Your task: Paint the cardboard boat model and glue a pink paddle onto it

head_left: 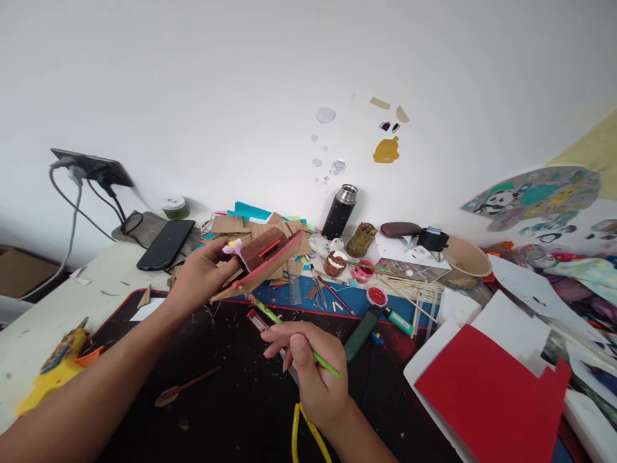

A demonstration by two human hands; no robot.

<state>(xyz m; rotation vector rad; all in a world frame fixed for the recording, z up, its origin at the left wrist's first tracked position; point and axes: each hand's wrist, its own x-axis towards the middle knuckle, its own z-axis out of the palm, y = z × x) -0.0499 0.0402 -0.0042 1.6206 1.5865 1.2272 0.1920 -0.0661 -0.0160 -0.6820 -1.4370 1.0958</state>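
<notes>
1 model (261, 249) in left hand (202, 273)

black phone (166, 245) is lying near plugs (77, 172) | yellow glue gun (53, 376) is resting on the white counter (22, 347) | uncapped black flask (339, 213) is standing near the wall (231, 96) | red sheet (491, 392) is overlapping white paper (511, 321) | panda picture (535, 193) is decorating the wall

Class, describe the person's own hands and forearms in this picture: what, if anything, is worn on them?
The left hand and right hand are both ungloved. The left forearm and right forearm are bare where they show, with no sleeve in view. No watch, bracelet or ring can be seen, though some fingers are partly hidden.
</notes>
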